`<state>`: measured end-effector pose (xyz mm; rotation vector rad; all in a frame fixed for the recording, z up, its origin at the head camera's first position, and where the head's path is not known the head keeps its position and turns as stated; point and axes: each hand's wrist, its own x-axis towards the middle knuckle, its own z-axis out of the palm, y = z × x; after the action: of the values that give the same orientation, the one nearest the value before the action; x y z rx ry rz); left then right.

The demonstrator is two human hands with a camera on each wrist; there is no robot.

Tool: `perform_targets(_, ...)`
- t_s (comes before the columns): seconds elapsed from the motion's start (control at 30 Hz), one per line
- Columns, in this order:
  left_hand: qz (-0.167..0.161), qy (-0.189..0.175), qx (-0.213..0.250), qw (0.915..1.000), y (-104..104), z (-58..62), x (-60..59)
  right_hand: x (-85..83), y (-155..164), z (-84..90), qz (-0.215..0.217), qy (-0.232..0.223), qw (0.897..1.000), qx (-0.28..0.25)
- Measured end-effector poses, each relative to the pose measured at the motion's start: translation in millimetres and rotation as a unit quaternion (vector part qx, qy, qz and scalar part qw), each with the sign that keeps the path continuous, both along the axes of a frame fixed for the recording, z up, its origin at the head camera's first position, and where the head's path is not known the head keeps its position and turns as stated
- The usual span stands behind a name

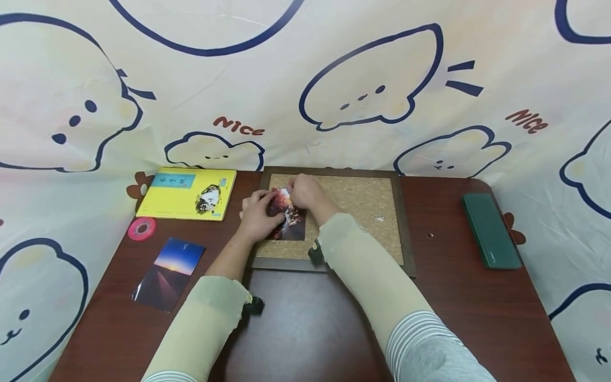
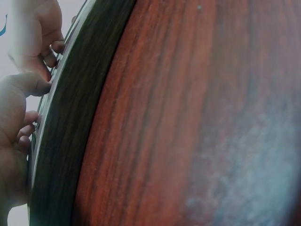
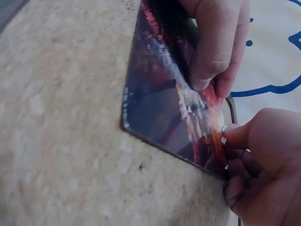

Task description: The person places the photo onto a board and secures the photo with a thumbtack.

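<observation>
Both hands were on the cork board: left hand fingers pressed the dark photo flat, right hand fingers pinched a pin at its top edge.

This looks like a small craft or hobby corner set up at home rather than a workplace. A low table with a dark reddish wood grain fills the lower half of the head view. Behind it and to both sides hangs a cream cloth printed with cartoon animal faces and the word "Nice". On the table lie homely things: a cork board in a dark frame at the middle, a yellow book at the upper left, a pink tape roll and a loose photo at the left, and a green case at the right.
</observation>
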<state>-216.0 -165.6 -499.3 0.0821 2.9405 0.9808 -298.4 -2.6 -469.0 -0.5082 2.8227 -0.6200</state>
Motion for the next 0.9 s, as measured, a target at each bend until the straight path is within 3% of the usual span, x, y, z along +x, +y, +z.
perform_targets(0.63, 0.003, 0.003, -0.010, 0.9999, 3, 0.7, 0.0, 3.6, -1, 0.2, -0.053, -0.005, 0.998, -0.015)
perform_targets(0.77, 0.001, 0.003, -0.006, 1.0000, 5, -0.3, -1.0, 2.5, 5, -4.9, -0.041, 0.010, 0.998, -0.037)
perform_targets(0.9, 0.004, 0.001, -0.008, 1.0000, 2, -1.0, -0.2, 4.2, 13, -11.4, 0.008, 0.048, 0.997, -0.066)
